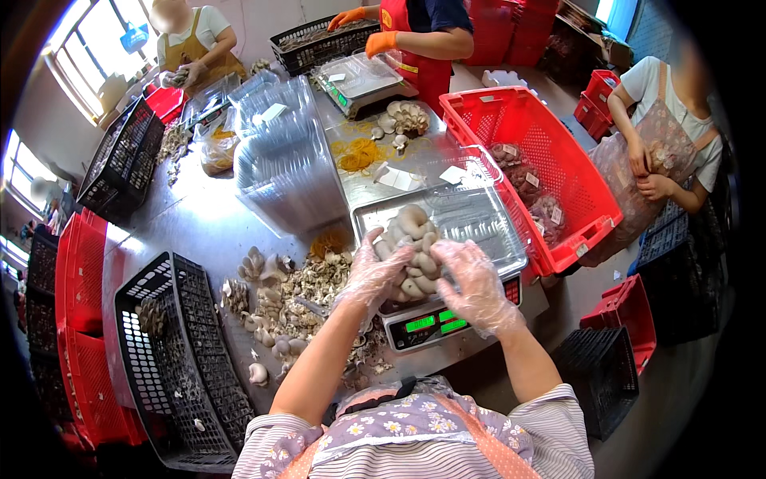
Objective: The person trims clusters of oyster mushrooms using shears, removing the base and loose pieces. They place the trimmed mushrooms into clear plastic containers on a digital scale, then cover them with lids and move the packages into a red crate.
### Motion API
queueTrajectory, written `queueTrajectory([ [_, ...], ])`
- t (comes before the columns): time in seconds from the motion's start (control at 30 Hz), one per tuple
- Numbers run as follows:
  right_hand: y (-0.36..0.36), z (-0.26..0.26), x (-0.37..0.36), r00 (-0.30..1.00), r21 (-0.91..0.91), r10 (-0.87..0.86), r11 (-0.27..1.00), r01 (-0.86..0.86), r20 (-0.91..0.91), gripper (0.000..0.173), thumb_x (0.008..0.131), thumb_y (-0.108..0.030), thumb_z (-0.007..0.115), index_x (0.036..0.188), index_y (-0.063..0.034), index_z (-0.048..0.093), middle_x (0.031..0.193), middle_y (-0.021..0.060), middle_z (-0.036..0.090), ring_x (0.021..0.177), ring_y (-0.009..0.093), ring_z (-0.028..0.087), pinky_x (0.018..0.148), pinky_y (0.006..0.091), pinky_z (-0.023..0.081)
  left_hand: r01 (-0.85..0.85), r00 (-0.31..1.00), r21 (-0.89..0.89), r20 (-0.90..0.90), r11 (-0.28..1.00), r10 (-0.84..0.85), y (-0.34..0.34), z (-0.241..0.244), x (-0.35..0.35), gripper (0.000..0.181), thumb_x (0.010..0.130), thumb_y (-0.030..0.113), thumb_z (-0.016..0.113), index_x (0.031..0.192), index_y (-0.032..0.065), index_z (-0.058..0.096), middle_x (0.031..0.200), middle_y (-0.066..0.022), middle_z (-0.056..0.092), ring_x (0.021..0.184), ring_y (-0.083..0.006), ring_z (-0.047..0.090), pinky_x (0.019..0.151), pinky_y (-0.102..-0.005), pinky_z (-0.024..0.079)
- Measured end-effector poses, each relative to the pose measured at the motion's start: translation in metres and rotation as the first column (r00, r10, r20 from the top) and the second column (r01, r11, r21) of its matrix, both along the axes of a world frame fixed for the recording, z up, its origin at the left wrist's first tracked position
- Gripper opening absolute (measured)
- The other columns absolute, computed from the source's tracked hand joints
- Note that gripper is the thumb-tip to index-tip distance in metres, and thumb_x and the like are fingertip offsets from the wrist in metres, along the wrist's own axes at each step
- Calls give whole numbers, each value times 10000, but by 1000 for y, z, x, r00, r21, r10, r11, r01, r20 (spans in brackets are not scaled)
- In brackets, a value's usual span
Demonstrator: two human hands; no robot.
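Observation:
A cluster of grey oyster mushrooms [412,254] is between my gloved hands above a digital scale [426,328] with lit green displays. My left hand [376,272] clasps the cluster from the left side. My right hand [476,287] has its fingertips against the right side. Both hands wear thin clear plastic gloves. A clear plastic container [479,230] lies on the scale's platform beneath and beyond the mushrooms, with its lid side raised toward the back. Whether the cluster touches the scale is hidden by the hands. Just left of my left hand, trimmed mushroom pieces [317,281] are heaped around scissors [312,307].
A tall stack of clear containers [287,161] stands behind the trimmings. Yellow rubber bands [359,154] lie on the metal table. A red crate [568,155] with packed bags borders the right side; a black crate [179,359] sits left. Co-workers [419,42] stand around the table.

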State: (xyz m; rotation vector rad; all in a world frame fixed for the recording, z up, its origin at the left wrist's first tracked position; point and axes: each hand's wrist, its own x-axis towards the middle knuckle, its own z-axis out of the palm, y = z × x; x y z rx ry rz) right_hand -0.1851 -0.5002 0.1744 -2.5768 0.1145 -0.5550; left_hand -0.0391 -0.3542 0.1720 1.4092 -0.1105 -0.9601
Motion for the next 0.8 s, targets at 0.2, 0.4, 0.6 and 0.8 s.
queueTrajectory([
  [0.2, 2, -11, 8, 999, 40, 1, 999, -3, 42, 575, 761, -40, 682, 1321, -44, 550, 1274, 185, 594, 1197, 388, 555, 1061, 489, 421, -17, 877, 283, 465, 959, -121, 7, -42, 23, 994, 838, 582, 707, 1518, -26, 312, 1456, -298, 462, 1329, -382, 498, 1120, -428, 385],
  [0.4, -10, -11, -4, 996, 33, -4, 999, 1, 90, 478, 813, -55, 656, 1280, -13, 563, 1248, 195, 614, 1155, 388, 574, 1027, 465, 447, -132, 741, 130, 671, 983, 11, 36, -63, 37, 801, 905, 482, 680, 1442, -53, 422, 1310, -260, 581, 1186, -348, 589, 1037, -408, 441],
  [0.6, -26, -3, -31, 990, 150, -107, 984, 92, 97, 426, 846, -19, 636, 1267, 13, 580, 1248, 203, 618, 1193, 369, 590, 1047, 416, 450, -142, 883, -27, 449, 990, 139, 81, -54, 29, 561, 998, 304, 632, 1459, 57, 428, 1285, -74, 557, 1152, -161, 519, 1001, -319, 425],
  [0.8, -52, -19, -38, 974, 188, -215, 962, 199, 68, 398, 874, -27, 650, 1264, 18, 585, 1236, 204, 628, 1180, 360, 602, 1032, 404, 456, -147, 915, 13, 381, 989, 131, 103, -52, 21, 570, 964, 386, 670, 1425, 110, 479, 1294, -25, 545, 1185, -157, 518, 959, -339, 453],
])
